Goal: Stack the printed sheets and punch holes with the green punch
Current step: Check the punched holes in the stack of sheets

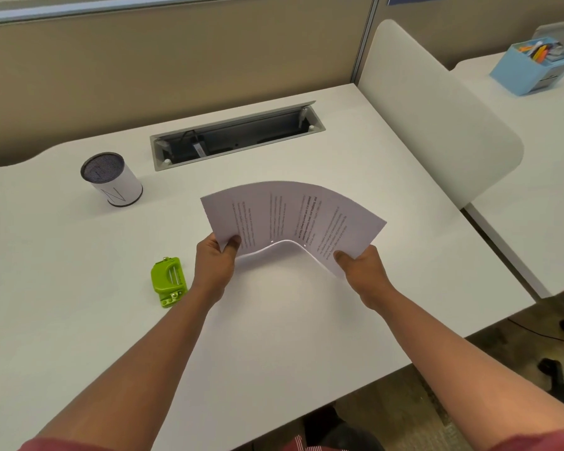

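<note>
A stack of printed sheets [290,216] is held above the white desk [274,320], bowed upward in an arch with the text facing me. My left hand [215,262] pinches the stack's left near corner, thumb on top. Gripping the right near corner is my right hand [360,266]. The green punch [169,281] lies flat on the desk, a short way left of my left wrist and untouched.
A mesh pen cup [111,179] with a white wrap stands at the left rear. An open cable tray [238,135] is set into the desk behind the sheets. A white divider panel [437,118] borders the right side; beyond it sits a blue organiser [534,66].
</note>
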The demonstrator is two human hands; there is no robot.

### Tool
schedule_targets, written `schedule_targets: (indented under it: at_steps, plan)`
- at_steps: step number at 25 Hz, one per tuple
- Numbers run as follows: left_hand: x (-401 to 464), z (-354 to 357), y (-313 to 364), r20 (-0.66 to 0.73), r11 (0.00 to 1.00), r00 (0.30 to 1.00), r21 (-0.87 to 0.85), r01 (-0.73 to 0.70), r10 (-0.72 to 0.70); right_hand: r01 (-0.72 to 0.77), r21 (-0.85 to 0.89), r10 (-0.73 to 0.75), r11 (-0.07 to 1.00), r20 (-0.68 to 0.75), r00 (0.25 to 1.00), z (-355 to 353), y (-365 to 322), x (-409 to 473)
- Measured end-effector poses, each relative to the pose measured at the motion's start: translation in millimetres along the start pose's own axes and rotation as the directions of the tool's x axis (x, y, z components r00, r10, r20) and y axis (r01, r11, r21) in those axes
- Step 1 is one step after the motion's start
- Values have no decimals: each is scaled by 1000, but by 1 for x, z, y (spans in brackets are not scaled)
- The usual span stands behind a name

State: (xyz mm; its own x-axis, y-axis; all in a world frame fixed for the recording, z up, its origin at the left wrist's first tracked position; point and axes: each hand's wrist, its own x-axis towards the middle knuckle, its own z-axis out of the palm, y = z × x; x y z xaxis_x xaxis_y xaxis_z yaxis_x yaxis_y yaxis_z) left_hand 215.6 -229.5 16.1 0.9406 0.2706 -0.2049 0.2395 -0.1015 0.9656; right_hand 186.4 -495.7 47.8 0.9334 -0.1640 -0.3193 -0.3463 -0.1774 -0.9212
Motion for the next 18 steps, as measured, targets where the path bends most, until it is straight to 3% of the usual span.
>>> schedule_targets:
  at_steps: [4,8,10,14,18]
  plan:
    - [12,-19,41,63,983,986,91,-158,152,-16,61,13,998,55,998,-5,-6,1]
    - [32,-46,100,196,905,952,313,-286,234,4,350,-44,937,107,993,-16,-34,5]
    - [40,-56,127,279,837,935,439,-328,220,82,400,-123,913,79,989,-25,-54,10]
    - [46,-63,167,392,733,896,546,-407,206,256,16,-256,967,19,966,-32,-89,20]
    - [48,-61,190,454,632,874,630,-451,171,351,-220,-311,910,197,930,-12,-111,21]
